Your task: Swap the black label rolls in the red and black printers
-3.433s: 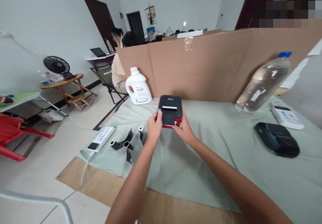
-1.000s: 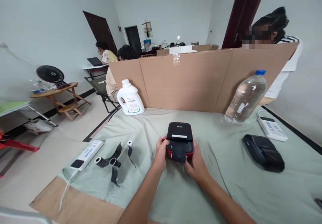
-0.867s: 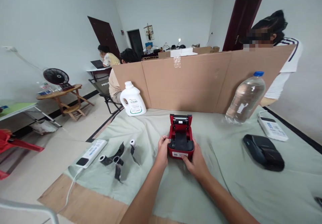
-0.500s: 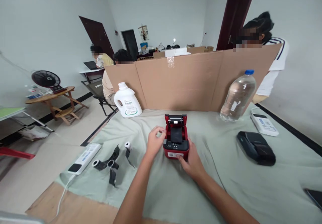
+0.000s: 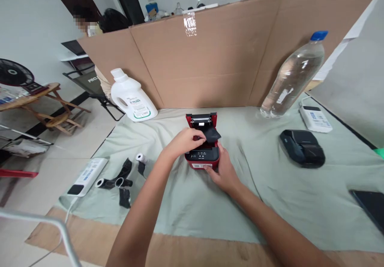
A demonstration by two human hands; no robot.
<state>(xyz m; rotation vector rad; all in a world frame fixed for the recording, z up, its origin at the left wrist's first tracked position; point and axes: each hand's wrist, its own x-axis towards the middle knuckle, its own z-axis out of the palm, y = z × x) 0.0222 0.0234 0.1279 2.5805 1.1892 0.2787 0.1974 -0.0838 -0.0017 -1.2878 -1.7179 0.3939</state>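
Observation:
A small red and black label printer (image 5: 202,157) sits on the pale green cloth (image 5: 270,195) with its lid flipped open toward the cardboard wall. My left hand (image 5: 183,141) reaches over the open bay, fingers pinched on a black paper strip (image 5: 211,134) coming out of it. My right hand (image 5: 222,175) grips the printer's near right corner and holds it steady. Left of the printer lie several small paper rolls with black strips (image 5: 120,179) on the cloth.
A cardboard screen (image 5: 210,59) walls off the back. A white detergent jug (image 5: 132,97), a clear water bottle (image 5: 292,77), a second black printer (image 5: 301,147), a white device (image 5: 315,119), a power strip (image 5: 87,175) and a dark phone (image 5: 370,205) also lie here. A person sits behind at the left.
The printer was closed and black-topped; its lid now stands open. My left hand left the printer's side and moved over the bay, pinching the black strip. The view dipped closer.

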